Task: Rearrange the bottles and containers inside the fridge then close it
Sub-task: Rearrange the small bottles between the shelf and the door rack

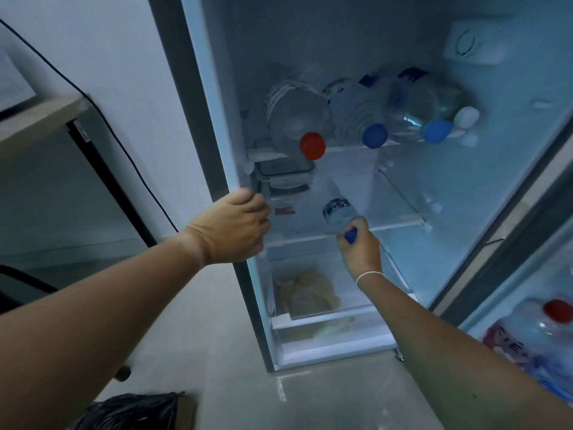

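Observation:
The fridge stands open. On its upper shelf lie a red-capped bottle and two blue-capped bottles. Clear lidded containers are stacked at the left of the middle shelf. My right hand grips a small blue-capped bottle by its cap end, the bottle lying on the middle shelf and pointing inward. My left hand reaches to the containers with its fingers curled; its fingertips are hidden, so I cannot tell if it holds one.
A crisper drawer with pale bagged food sits below. The fridge door hangs open at the right with a red-capped bottle in its rack. A wooden table, a black cable and a black bag are on the left.

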Demonstrator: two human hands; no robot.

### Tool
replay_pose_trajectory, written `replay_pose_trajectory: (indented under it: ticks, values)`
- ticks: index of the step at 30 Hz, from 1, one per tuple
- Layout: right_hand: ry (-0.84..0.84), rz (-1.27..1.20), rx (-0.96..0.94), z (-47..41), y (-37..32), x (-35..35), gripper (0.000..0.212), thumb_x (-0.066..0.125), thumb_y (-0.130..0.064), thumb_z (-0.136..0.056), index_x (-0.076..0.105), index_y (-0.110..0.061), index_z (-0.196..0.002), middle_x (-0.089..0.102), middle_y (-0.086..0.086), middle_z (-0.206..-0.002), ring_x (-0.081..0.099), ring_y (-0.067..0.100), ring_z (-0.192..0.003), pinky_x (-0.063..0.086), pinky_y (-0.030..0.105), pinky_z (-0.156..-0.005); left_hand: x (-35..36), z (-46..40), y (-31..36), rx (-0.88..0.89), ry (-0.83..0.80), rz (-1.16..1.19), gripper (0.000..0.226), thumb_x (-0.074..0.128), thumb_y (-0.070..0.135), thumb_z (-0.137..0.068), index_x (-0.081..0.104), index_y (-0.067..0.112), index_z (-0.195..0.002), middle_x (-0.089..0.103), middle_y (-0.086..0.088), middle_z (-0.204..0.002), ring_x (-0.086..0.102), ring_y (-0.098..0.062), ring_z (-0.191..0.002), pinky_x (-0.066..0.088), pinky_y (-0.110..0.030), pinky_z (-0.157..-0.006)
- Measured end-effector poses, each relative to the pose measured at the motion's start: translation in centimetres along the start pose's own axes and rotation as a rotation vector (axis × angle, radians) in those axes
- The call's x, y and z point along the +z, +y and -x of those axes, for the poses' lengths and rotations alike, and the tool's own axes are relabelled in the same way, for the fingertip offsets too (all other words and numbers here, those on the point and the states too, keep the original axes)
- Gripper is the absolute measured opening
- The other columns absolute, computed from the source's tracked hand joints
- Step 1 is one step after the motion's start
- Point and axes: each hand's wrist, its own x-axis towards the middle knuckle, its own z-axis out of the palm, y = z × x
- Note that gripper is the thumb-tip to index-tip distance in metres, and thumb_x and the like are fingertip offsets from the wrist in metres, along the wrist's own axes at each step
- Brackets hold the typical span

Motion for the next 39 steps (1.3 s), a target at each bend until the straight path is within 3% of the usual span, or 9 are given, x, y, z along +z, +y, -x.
replay_pose_trajectory:
  ticks: [5,8,11,13,17,23,27,31,39]
  values:
    - [0.108,-0.187,0.057,2.3,-1.9,-4.3,0.019,0.065,-0.010,-0.081,0.048,-0.019,-0.082,0.057,0.003,-0.084,0.053,0.024,-0.076,0.039,0.024,-0.069,-2.4,0.1,0.6,-0.110,-0.049,0.103,0.023,0.064,0.035,-0.071,0.063,0.019,-0.054,0.054,0.001,-0.058,0.053,-0.019,-0.065,0.043,-0.031,-0.072]
    - [0.107,-0.224,0.050,3.6,-3.3,-6.6,0.018,0.066,-0.015,-0.082,0.048,-0.019,-0.082,0.055,0.004,-0.083,0.051,0.023,-0.073,0.039,0.025,-0.067,-3.2,0.0,1.2,-0.210,-0.136,0.232,0.032,0.038,0.034,-0.087,0.067,0.021,-0.086,0.055,0.002,-0.079,0.053,-0.020,-0.086,0.037,-0.032,-0.088]
    - [0.111,-0.202,0.017,4.8,-4.7,-9.3,0.016,0.065,-0.016,-0.084,0.049,-0.019,-0.084,0.055,0.004,-0.084,0.050,0.023,-0.075,0.043,0.030,-0.071,-5.2,-0.7,2.2,-0.322,-0.216,0.336,0.034,0.035,0.034,-0.089,0.064,0.023,-0.102,0.063,0.000,-0.098,0.054,-0.023,-0.098,0.035,-0.034,-0.089]
    - [0.119,-0.185,-0.003,5.9,-5.5,-11.7,0.015,0.065,-0.016,-0.084,0.050,-0.020,-0.084,0.054,0.002,-0.086,0.049,0.022,-0.077,0.041,0.026,-0.071,-6.7,-1.5,3.2,-0.356,-0.270,0.385,0.035,0.037,0.034,-0.089,0.062,0.023,-0.111,0.063,-0.003,-0.111,0.054,-0.024,-0.107,0.036,-0.035,-0.090]
    - [0.085,-0.152,-0.008,8.3,-6.4,-15.9,0.015,0.063,-0.013,-0.084,0.051,-0.022,-0.082,0.054,0.003,-0.087,0.049,0.021,-0.074,0.036,0.008,-0.050,-10.1,-3.0,5.9,-0.336,-0.305,0.506,0.039,0.039,0.031,-0.089,0.058,0.023,-0.123,0.057,-0.006,-0.128,0.048,-0.026,-0.122,0.038,-0.036,-0.098]
    - [0.074,0.021,-0.014,12.7,-6.6,-23.2,0.016,0.064,-0.015,-0.080,0.055,-0.028,-0.080,0.059,0.002,-0.090,0.052,0.018,-0.079,0.032,0.015,-0.059,-16.5,-5.0,9.2,-0.261,-0.235,0.592,0.038,0.044,0.032,-0.090,0.056,0.023,-0.125,0.057,-0.006,-0.127,0.049,-0.027,-0.121,0.040,-0.037,-0.098]
    - [-0.034,0.203,-0.034,15.9,-6.3,-28.2,0.014,0.063,-0.014,-0.080,0.054,-0.025,-0.084,0.057,0.000,-0.092,0.052,0.018,-0.082,0.038,0.021,-0.057,-20.3,-6.1,11.2,-0.225,-0.158,0.640,0.037,0.046,0.033,-0.088,0.057,0.026,-0.123,0.058,-0.006,-0.128,0.052,-0.028,-0.121,0.043,-0.036,-0.097]
    - [-0.120,0.387,-0.016,18.7,-5.0,-32.1,0.013,0.060,-0.013,-0.082,0.058,-0.020,-0.093,0.055,0.003,-0.100,0.049,0.019,-0.090,0.036,0.021,-0.076,-23.6,-7.3,13.5,-0.160,-0.118,0.653,0.037,0.045,0.033,-0.089,0.057,0.026,-0.124,0.057,-0.006,-0.129,0.052,-0.028,-0.122,0.045,-0.037,-0.097]
    - [-0.141,0.642,0.077,22.1,-0.8,-37.6,0.021,0.050,-0.005,-0.084,0.059,-0.010,-0.101,0.064,0.016,-0.107,0.047,0.025,-0.082,0.035,0.028,-0.070,-27.5,-9.0,17.0,-0.034,-0.083,0.769,0.036,0.045,0.032,-0.089,0.059,0.028,-0.122,0.059,-0.005,-0.126,0.053,-0.027,-0.121,0.047,-0.039,-0.098]
